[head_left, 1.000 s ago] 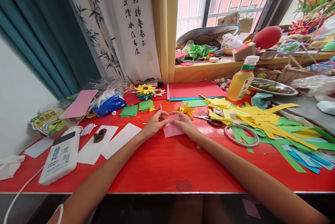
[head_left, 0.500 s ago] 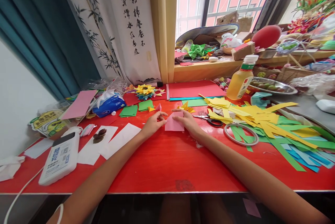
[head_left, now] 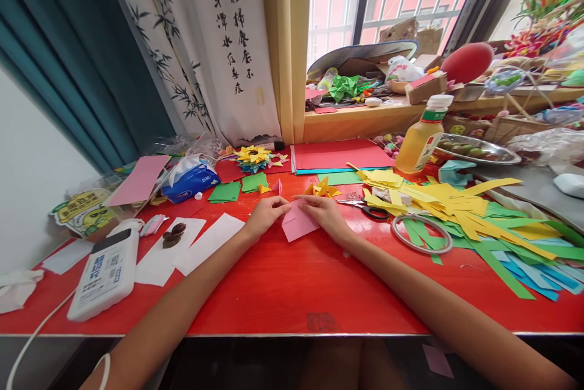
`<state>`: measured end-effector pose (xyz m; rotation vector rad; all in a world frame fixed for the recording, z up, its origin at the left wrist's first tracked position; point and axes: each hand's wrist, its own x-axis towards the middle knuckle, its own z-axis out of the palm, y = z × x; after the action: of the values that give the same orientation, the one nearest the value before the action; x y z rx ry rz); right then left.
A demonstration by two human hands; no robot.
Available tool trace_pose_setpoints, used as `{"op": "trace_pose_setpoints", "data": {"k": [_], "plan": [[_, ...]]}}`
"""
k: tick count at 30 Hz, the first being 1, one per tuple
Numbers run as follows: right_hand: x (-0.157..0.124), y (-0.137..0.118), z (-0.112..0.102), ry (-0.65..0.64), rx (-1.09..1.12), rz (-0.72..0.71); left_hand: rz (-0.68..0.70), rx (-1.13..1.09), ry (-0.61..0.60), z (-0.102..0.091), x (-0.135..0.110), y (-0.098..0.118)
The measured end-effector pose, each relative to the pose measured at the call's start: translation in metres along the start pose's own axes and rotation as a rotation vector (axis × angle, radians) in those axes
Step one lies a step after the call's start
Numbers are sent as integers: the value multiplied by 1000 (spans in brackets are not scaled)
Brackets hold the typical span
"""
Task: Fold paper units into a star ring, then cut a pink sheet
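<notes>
A pink sheet of paper [head_left: 298, 226] is between my hands over the middle of the red table [head_left: 292, 292]. My left hand [head_left: 268, 215] pinches its upper left edge. Closed on its upper right side is my right hand [head_left: 326, 213], which hides part of the sheet. Just beyond my hands lie yellow folded paper pieces [head_left: 323, 187] and a small pink folded piece [head_left: 277, 187]. Black-handled scissors [head_left: 374, 213] rest to the right of my right hand.
Yellow paper strips [head_left: 451, 207], green strips and a tape roll [head_left: 422, 234] spread over the right. A juice bottle [head_left: 422, 137] stands behind them. On the left are a blue tissue pack [head_left: 190, 182], a white power bank [head_left: 106, 274] and white paper [head_left: 210, 244]. Red sheets [head_left: 340, 154] lie at the back.
The pink paper has turned so that one corner points toward me. My left hand has shifted onto its upper left edge, and my right hand has turned with the sheet.
</notes>
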<state>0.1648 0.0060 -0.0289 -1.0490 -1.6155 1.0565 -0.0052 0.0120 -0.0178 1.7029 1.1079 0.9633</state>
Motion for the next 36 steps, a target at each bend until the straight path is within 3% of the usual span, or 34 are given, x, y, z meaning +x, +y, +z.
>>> {"op": "trace_pose_setpoints", "data": {"k": [2, 5, 8, 11, 18, 25, 29, 36], "plan": [[-2, 0, 0, 63, -75, -41, -25, -58, -16, 0, 0, 0], [-3, -3, 0, 121, -267, -218, -42, -107, -21, 0, -1, 2], [-4, -5, 0, 91, -386, -405, -47, -130, 1, -1, -1, 4], [-5, -7, 1, 11, -406, -459, -58, -149, 17, -2, 0, 4], [-6, -10, 3, -91, -122, -280, -80, -153, -1, -4, 1, 5], [-3, -5, 2, -69, 131, -4, -81, -96, -26, -4, 1, 4], [-3, -4, 3, -56, 215, 78, -52, -44, -27, -4, 1, 3], [-2, -5, -1, -153, 285, 167, -10, 26, -15, -4, 3, -3]]}}
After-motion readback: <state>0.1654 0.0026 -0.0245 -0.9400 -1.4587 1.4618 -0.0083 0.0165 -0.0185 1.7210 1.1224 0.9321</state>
